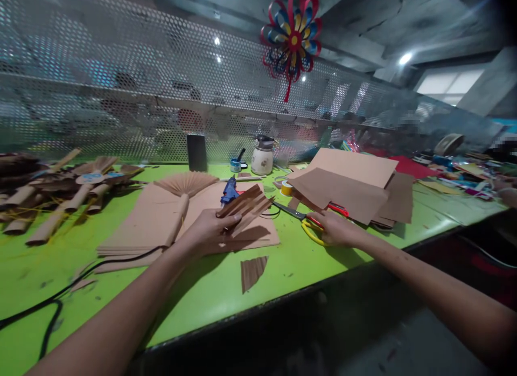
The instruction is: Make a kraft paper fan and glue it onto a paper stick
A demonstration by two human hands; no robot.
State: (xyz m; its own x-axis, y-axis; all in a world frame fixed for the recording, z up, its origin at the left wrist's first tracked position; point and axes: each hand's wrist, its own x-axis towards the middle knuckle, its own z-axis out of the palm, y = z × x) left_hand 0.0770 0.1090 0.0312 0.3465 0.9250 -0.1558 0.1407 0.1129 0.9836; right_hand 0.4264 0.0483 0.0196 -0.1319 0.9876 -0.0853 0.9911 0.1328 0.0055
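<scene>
Between the thumb and fingers of my left hand (pixel 205 230) is a folded piece of brown striped paper (pixel 250 203), held above a stack of brown paper sheets (pixel 133 214). My right hand (pixel 337 229) is closed around the handles of scissors (pixel 313 230) with yellow and red grips, their dark blades pointing toward the striped paper. A cut scrap of brown striped paper (pixel 253 273) lies on the table between my hands. Just behind my left hand is a blue glue gun (pixel 230 191). On the stack rests a pleated paper fan (pixel 184 190) with a rolled paper handle.
Several paper fans with rolled handles (pixel 84 190) lie at the left of the green table (pixel 283 279). A black cable (pixel 100 262) crosses the left front. Brown sheets (pixel 343 190) lie at the right, beside yellow tape (pixel 286 188). A light-coloured jug (pixel 262 156) stands behind.
</scene>
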